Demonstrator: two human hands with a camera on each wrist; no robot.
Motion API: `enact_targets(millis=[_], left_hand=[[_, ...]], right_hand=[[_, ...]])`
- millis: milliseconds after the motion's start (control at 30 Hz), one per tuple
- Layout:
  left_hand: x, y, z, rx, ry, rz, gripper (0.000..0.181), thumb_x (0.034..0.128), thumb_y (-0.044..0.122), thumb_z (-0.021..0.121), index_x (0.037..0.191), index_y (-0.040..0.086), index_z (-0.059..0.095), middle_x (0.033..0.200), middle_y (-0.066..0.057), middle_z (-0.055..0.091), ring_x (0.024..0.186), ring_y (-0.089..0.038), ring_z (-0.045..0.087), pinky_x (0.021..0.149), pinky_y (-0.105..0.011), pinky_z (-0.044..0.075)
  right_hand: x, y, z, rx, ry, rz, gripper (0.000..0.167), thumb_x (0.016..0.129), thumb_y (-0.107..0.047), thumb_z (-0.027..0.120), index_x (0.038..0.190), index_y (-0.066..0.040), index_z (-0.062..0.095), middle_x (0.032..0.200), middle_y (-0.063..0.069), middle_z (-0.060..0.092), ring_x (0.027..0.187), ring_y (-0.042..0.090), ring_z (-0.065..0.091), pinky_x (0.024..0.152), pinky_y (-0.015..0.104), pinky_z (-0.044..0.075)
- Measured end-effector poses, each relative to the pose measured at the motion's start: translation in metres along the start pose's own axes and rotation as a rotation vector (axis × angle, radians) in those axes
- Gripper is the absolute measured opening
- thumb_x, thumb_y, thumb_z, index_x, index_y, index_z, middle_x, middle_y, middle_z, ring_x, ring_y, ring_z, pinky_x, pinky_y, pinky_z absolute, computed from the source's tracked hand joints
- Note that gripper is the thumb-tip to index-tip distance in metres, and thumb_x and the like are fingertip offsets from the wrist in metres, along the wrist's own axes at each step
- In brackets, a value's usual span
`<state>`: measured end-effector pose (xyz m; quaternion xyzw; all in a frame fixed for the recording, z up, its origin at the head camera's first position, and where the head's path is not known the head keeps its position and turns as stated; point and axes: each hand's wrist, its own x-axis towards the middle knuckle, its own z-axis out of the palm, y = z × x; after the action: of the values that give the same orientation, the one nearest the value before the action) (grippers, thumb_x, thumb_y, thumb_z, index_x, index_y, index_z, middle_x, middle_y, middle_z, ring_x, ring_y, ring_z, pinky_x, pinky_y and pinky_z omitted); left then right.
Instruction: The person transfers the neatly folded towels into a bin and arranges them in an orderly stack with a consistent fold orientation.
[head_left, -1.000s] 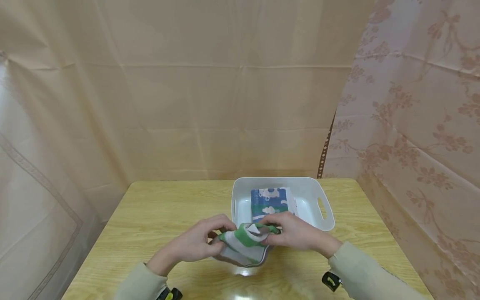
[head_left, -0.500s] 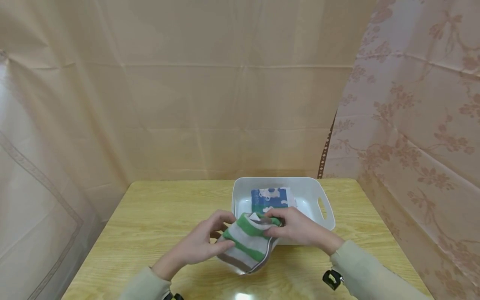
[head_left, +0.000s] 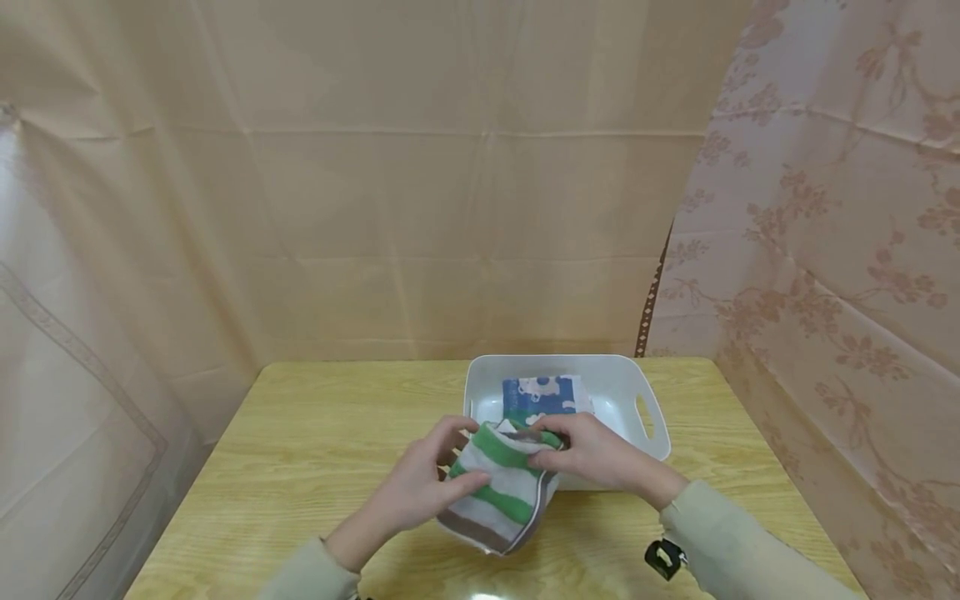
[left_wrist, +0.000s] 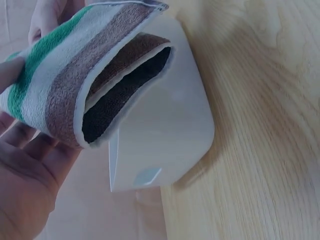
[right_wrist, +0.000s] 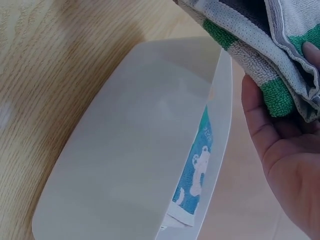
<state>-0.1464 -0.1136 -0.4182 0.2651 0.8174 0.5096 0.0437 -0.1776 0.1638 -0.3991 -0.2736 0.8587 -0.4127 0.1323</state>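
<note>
Between both hands, above the table's near side, is a folded towel [head_left: 501, 487] striped green, white and brown. My left hand [head_left: 423, 479] holds its left side, thumb on the front face and fingers behind. At the upper right corner my right hand [head_left: 588, 450] pinches the towel's folded edge. The left wrist view shows the towel's layers [left_wrist: 125, 75] parted at the lower end. Behind the towel stands a white basin [head_left: 615, 417] with handle holes, holding a folded blue towel [head_left: 540, 396] with white animal figures; its lower part is hidden.
The light wooden table [head_left: 337, 417] stretches left and right of the basin. A beige curtain [head_left: 450, 208] hangs behind it, and a flower-patterned curtain [head_left: 840, 292] hangs on the right.
The striped towel has been raised and tilted, so more of its front face shows. My left hand has shifted slightly right, its thumb now further across the cloth. The basin has not moved.
</note>
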Motion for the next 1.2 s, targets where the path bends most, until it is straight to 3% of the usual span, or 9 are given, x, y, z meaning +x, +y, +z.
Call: enact_targets(millis=[267, 400, 533, 933, 1200], left_hand=[[0.002, 0.002, 0.008, 0.016, 0.061, -0.020, 0.046, 0.0936, 0.017, 0.075, 0.133, 0.012, 0.051, 0.099, -0.005, 0.072, 0.078, -0.012, 0.071, 0.064, -0.026, 0.058], [0.003, 0.001, 0.010, -0.056, 0.085, -0.083, 0.046, 0.0935, 0.016, 0.075, 0.133, 0.010, 0.052, 0.103, -0.007, 0.073, 0.083, -0.018, 0.073, 0.069, -0.027, 0.059], [0.004, -0.001, 0.011, -0.139, 0.109, -0.146, 0.048, 0.0936, 0.016, 0.075, 0.135, 0.010, 0.051, 0.107, -0.010, 0.074, 0.085, -0.019, 0.073, 0.071, -0.028, 0.060], [0.007, -0.010, 0.015, -0.247, 0.208, -0.239, 0.045, 0.0934, 0.012, 0.073, 0.134, 0.011, 0.053, 0.111, -0.015, 0.073, 0.078, -0.022, 0.074, 0.065, -0.035, 0.061], [0.009, -0.008, 0.018, -0.347, 0.275, -0.284, 0.042, 0.0941, 0.014, 0.072, 0.132, 0.013, 0.053, 0.110, -0.014, 0.072, 0.072, -0.023, 0.072, 0.061, -0.037, 0.060]], right_hand=[[0.002, 0.004, 0.000, 0.030, 0.010, 0.039, 0.038, 0.091, -0.037, 0.076, 0.121, -0.014, 0.072, 0.106, -0.003, 0.072, 0.093, 0.014, 0.065, 0.078, 0.027, 0.055], [0.002, 0.005, -0.002, 0.086, 0.019, 0.081, 0.047, 0.092, -0.038, 0.075, 0.129, -0.011, 0.068, 0.113, 0.002, 0.071, 0.100, 0.017, 0.064, 0.084, 0.031, 0.056], [0.003, 0.006, -0.003, 0.156, 0.025, 0.116, 0.042, 0.093, -0.037, 0.074, 0.128, -0.012, 0.068, 0.114, 0.003, 0.069, 0.103, 0.020, 0.063, 0.088, 0.036, 0.056], [0.004, 0.009, -0.004, 0.323, 0.047, 0.150, 0.049, 0.094, -0.033, 0.075, 0.135, -0.011, 0.061, 0.125, 0.010, 0.065, 0.103, 0.023, 0.064, 0.089, 0.037, 0.057], [0.003, 0.009, -0.006, 0.412, 0.043, 0.187, 0.065, 0.095, -0.034, 0.073, 0.151, -0.013, 0.046, 0.130, 0.016, 0.063, 0.112, 0.025, 0.065, 0.097, 0.040, 0.056]])
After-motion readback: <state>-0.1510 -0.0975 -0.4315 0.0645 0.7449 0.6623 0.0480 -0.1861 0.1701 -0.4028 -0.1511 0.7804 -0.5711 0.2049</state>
